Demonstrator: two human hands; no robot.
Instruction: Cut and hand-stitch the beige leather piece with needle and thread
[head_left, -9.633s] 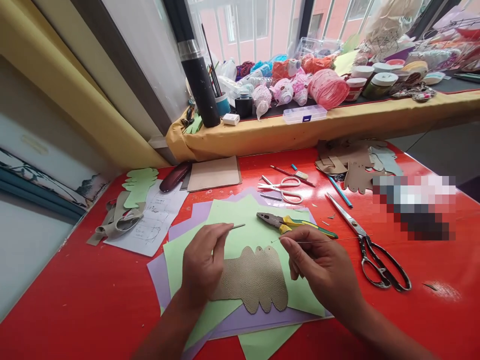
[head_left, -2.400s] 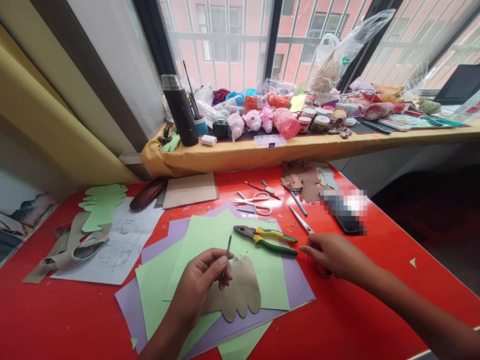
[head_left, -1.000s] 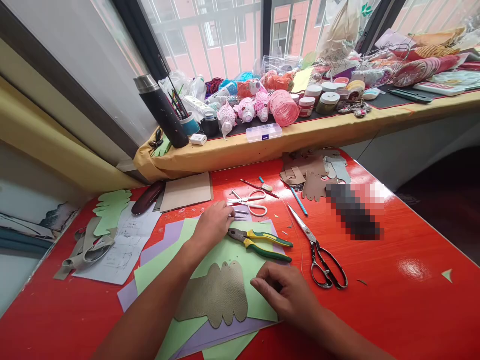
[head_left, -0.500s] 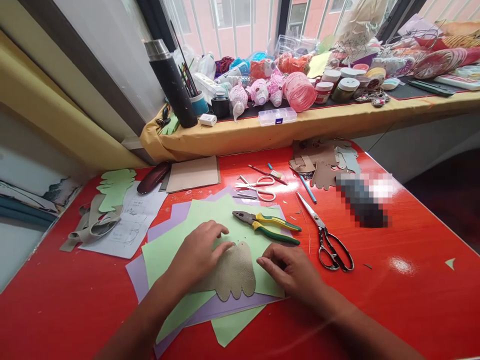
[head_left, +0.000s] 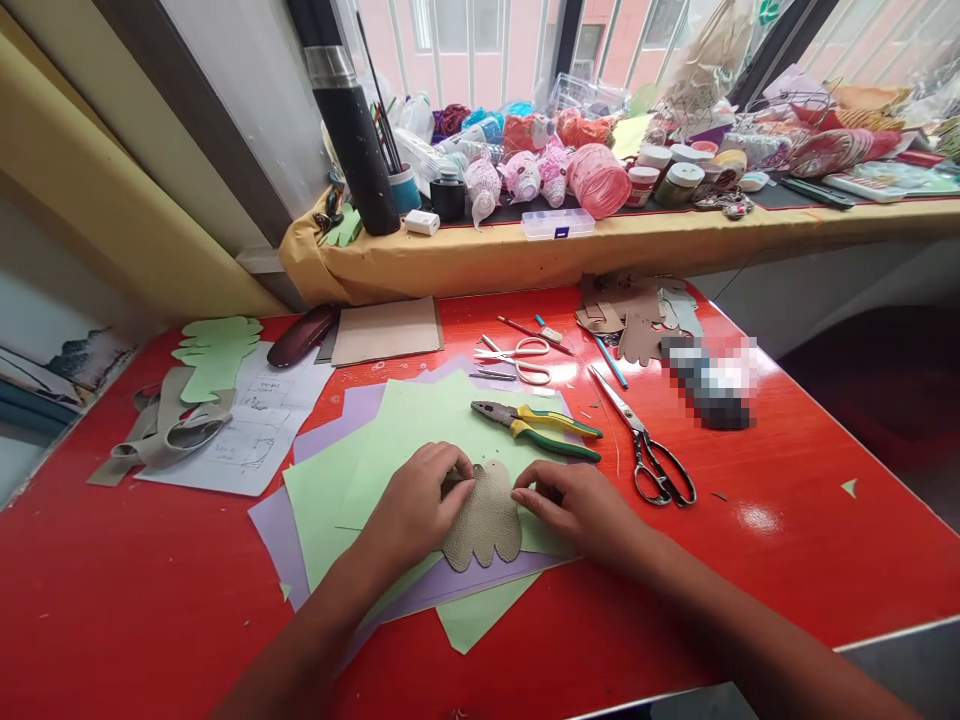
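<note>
A grey-beige leather piece [head_left: 484,520] with a scalloped lower edge lies on stacked green paper [head_left: 405,430] and purple paper [head_left: 465,590]. My left hand [head_left: 424,495] is at its left side, thumb and fingers pinched together near its upper left edge. Close to the right edge, my right hand [head_left: 574,505] has thumb and forefinger pressed together; whatever is between them is too small to make out. Just beyond the hands lie pliers [head_left: 532,425] with green and yellow handles.
Large black-handled scissors [head_left: 645,450] lie to the right, small scissors [head_left: 517,358] behind the pliers. Leather scraps [head_left: 637,310] are at the back right. Paper drawings [head_left: 262,420] and grey strips [head_left: 161,430] lie left. A cluttered sill [head_left: 480,260] runs behind.
My left hand has moved right along the leather piece and its fingers have closed together. The leather has shifted slightly right. The camera view has also moved.
</note>
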